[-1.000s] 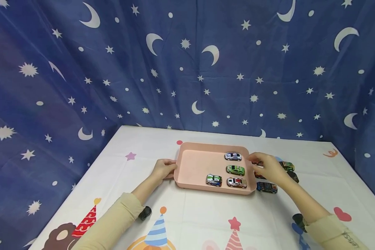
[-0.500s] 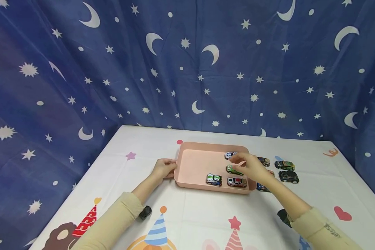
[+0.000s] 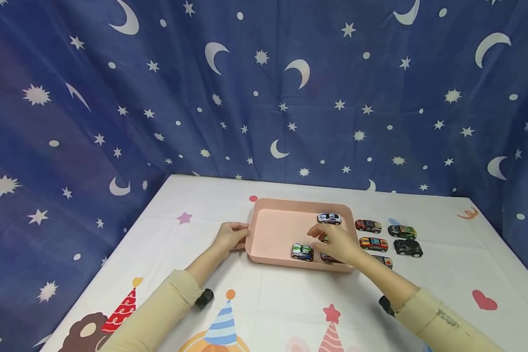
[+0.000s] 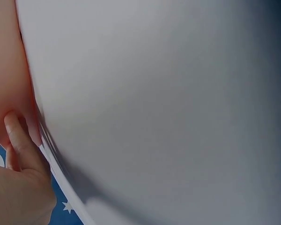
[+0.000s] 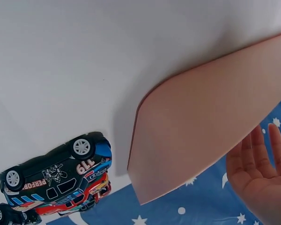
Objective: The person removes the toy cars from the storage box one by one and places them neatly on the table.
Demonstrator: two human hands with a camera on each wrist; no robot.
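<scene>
My left hand (image 3: 231, 237) grips the left wall of a pink tray (image 3: 275, 230), and its thumb shows on the tray in the left wrist view. My right hand (image 3: 338, 243) hovers over the tray's right half with fingers loosely bent and a gap between thumb and forefinger; nothing is seen in it. Just left of its fingertips sits a green-and-white toy car (image 3: 302, 252). A white-and-blue toy car (image 3: 329, 218) stands at the tray's back right. Behind the hand, a green toy car (image 3: 325, 239) and a silver-and-red toy car (image 3: 330, 258) are partly hidden.
Several toy cars stand right of the tray, among them a black one (image 3: 407, 248), a red-and-yellow one (image 3: 373, 243) and a green-and-yellow one (image 3: 402, 231). A dark car marked 119 (image 5: 61, 173) stands close by the tray. A blue starry curtain (image 3: 264, 98) hangs behind the table.
My right hand has left the tray's right edge and moved leftward over the cars inside, uncovering cars outside on the right. The left hand, tray and cars stay in place.
</scene>
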